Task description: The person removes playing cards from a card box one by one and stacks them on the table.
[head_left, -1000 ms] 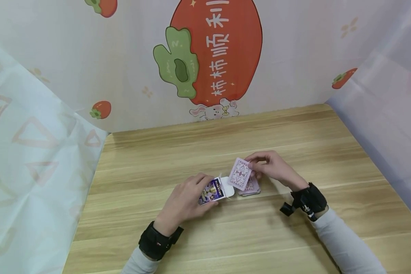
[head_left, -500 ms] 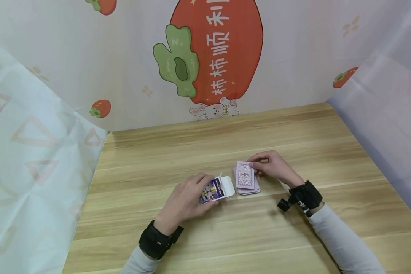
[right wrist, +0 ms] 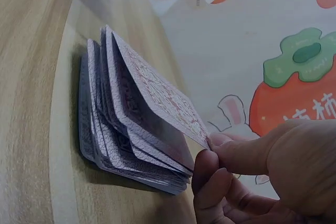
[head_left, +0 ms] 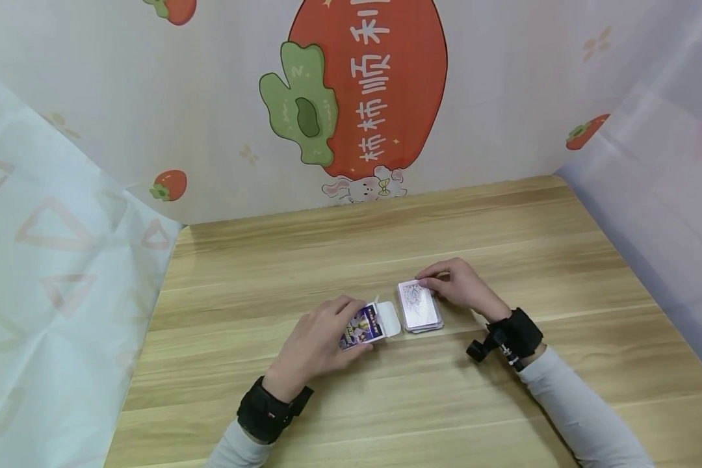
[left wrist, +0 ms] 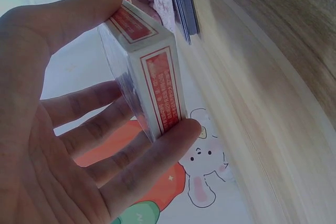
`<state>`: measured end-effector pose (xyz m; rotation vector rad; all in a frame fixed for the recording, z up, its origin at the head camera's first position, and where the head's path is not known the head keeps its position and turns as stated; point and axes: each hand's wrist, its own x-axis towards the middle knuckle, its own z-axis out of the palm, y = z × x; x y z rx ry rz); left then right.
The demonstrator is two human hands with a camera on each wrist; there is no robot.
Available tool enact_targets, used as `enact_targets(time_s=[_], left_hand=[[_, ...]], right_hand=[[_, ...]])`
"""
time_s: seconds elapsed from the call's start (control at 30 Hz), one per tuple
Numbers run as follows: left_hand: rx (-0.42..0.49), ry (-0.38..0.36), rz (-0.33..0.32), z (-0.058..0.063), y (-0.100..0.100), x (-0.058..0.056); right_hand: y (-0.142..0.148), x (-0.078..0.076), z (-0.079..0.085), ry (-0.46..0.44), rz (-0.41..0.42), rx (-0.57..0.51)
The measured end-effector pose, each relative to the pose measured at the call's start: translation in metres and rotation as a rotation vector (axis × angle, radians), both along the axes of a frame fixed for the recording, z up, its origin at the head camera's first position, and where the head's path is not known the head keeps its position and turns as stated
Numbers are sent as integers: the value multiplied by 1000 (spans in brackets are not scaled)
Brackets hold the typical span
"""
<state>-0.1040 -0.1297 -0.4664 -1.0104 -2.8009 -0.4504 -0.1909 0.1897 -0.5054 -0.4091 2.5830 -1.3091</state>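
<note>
In the head view my left hand grips a small purple-and-white playing card box between thumb and fingers. The box's white flap stands out toward the cards. Red printed panels show on the box in the left wrist view. My right hand pinches a patterned playing card at one corner, thumb against fingertips. This card lies over the stack of playing cards, its pinched corner raised above them. The stack's edges are uneven in the right wrist view.
Everything lies on a wood-grain table. Behind it hangs a white backdrop with a large red fruit print and a rabbit. Pale cloth borders the left side. Each wrist wears a black strap.
The card in my right hand, earlier tilted at the left of the stack, has come down over the stack and turned in line with it. My left hand and the box stay put.
</note>
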Motion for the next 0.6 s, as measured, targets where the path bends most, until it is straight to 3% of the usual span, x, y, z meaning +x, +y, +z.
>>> enact_targets(time_s=[0.6], left_hand=[[3,-8,-1,1,-1,1]], right_hand=[[-13,7,-1,163,-21,124]])
